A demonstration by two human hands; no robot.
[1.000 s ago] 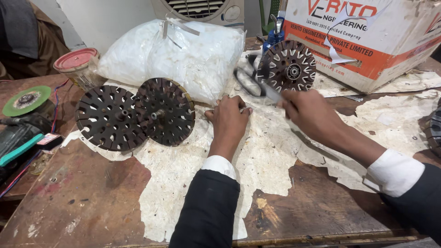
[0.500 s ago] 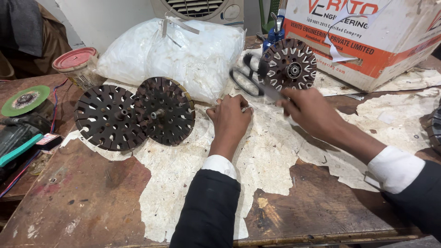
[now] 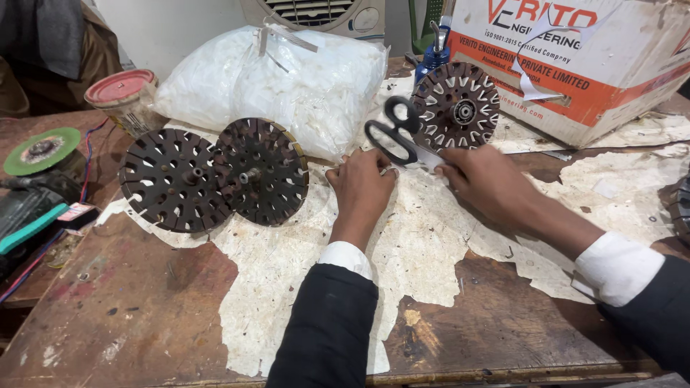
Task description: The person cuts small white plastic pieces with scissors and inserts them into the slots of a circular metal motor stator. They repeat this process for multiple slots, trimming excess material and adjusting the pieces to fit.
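Note:
My left hand (image 3: 361, 190) rests knuckles up on the torn white paper (image 3: 424, 244), its fingers curled just below the black-handled scissors (image 3: 392, 135). My right hand (image 3: 483, 185) grips the scissors at the blade end, with the handles pointing left and up. Just behind the scissors a round slotted metal disc with white inserts (image 3: 457, 105) leans against a cardboard box (image 3: 618, 65). Two dark slotted discs (image 3: 175, 179) (image 3: 263, 169) lie overlapping on the paper to the left of my left hand.
A stuffed white plastic bag (image 3: 287, 86) lies behind the dark discs. A tin with a red lid (image 3: 121, 97), a green grinding disc (image 3: 42, 149) and some cables sit at the far left. A blue bottle (image 3: 433, 57) stands beside the box. The wooden table edge (image 3: 431, 373) runs along the front.
The scissors have shifted slightly lower and towards my left hand. Both hands stay in almost the same place.

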